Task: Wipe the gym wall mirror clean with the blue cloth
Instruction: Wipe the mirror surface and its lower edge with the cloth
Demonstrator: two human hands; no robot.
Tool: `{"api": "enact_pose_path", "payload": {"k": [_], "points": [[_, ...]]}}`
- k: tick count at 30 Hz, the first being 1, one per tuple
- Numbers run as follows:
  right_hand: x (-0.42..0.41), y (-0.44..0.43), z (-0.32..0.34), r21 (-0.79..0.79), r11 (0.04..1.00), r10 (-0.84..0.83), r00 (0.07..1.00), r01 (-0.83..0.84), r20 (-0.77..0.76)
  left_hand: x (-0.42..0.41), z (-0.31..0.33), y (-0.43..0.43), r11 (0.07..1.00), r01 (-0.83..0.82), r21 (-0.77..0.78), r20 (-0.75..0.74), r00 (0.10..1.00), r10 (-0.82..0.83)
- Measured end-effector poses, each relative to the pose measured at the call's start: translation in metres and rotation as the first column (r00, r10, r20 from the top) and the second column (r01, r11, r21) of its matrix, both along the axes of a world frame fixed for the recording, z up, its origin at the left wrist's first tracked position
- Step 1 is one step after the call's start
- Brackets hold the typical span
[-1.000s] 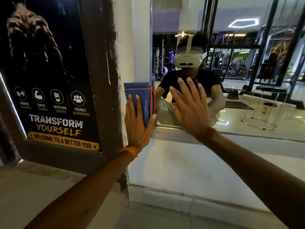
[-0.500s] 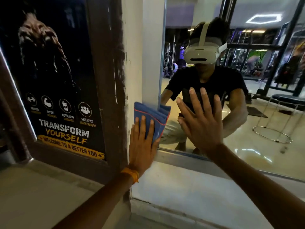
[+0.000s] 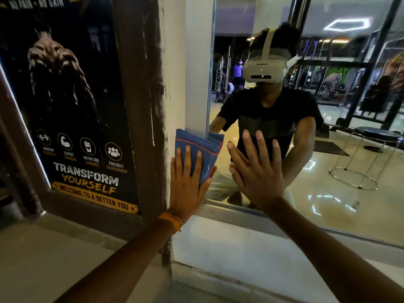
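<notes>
- Left hand (image 3: 188,182): fingers straight, palm pressing the blue cloth (image 3: 197,147) flat against the wall surface. Orange wristband (image 3: 171,221) at the wrist.
- Blue cloth: folded, orange stitching along its edge, lying across the mirror's left edge, partly on the white wall strip (image 3: 196,62) and partly on the glass.
- Right hand (image 3: 258,178): fingers spread and straight, palm towards the mirror (image 3: 328,200), just beside the cloth. Contact with the glass cannot be confirmed.
- Mirror: reflects a crouching person in a headset and dark shirt, gym equipment and a round stool.
- Poster (image 3: 72,106): dark, framed, left of the wall strip, reading "TRANSFORM YOURSELF".
</notes>
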State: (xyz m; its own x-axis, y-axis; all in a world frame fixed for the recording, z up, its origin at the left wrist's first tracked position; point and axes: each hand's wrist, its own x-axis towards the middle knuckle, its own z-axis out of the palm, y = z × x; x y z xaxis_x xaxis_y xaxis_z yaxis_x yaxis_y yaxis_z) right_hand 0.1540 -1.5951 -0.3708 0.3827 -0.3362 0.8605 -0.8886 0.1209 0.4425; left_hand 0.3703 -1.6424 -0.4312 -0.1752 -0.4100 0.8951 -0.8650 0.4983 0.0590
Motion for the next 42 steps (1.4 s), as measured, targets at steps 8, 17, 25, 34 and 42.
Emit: {"api": "enact_pose_path", "payload": {"k": [8, 17, 25, 34, 42], "points": [[-0.001, -0.002, -0.003, 0.003, 1.0, 0.026, 1.0, -0.026, 0.002, -0.011, 0.083, -0.018, 0.977, 0.191, -0.093, -0.139, 0.969, -0.203], [0.002, 0.002, 0.004, 0.019, 1.0, -0.008, 1.0, 0.008, 0.001, -0.004, 0.076, -0.005, 0.978, 0.209, -0.009, -0.062, 0.976, -0.209], [-0.003, 0.019, 0.118, -0.012, 0.994, 0.107, 0.994, -0.107, 0.012, -0.007, 0.206, -0.014, 0.972, 0.214, -0.101, -0.082, 0.972, -0.222], [-0.012, -0.001, 0.185, 0.005, 1.0, -0.015, 0.998, 0.015, 0.053, -0.009, 0.196, -0.012, 0.984, 0.149, -0.102, -0.04, 0.987, -0.154], [-0.013, -0.002, 0.184, -0.002, 1.0, 0.01, 0.998, -0.01, 0.057, -0.016, 0.338, -0.024, 0.975, 0.118, -0.188, -0.102, 0.985, -0.139]]}}
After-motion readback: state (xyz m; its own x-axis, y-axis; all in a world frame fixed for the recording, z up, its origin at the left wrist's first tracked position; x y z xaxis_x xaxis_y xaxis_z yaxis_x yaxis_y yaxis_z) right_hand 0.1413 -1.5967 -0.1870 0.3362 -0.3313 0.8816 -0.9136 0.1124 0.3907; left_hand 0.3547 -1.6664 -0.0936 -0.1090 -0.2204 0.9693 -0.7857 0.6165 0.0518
